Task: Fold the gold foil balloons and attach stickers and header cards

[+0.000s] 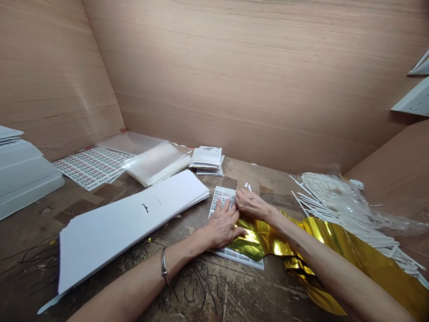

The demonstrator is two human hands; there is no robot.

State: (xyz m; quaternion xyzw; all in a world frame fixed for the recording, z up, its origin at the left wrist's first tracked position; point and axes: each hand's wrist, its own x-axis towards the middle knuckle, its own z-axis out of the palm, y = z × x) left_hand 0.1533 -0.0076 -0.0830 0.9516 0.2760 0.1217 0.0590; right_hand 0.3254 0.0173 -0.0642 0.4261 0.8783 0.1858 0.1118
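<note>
Gold foil (268,243) touching left hand (223,226)

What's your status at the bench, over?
Left hand flat on printed sticker sheet; right hand at its top edge. Gold foil lies across the sheet. White sticks lie right of the hands.

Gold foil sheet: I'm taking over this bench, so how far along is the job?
Possibly done: a small stack of printed cards at the back. In hand: the left hand and right hand hold gold foil against a printed sticker sheet. Left: a white sheet stack, clear bags and white sticks lie waiting; how much is unclear.
</note>
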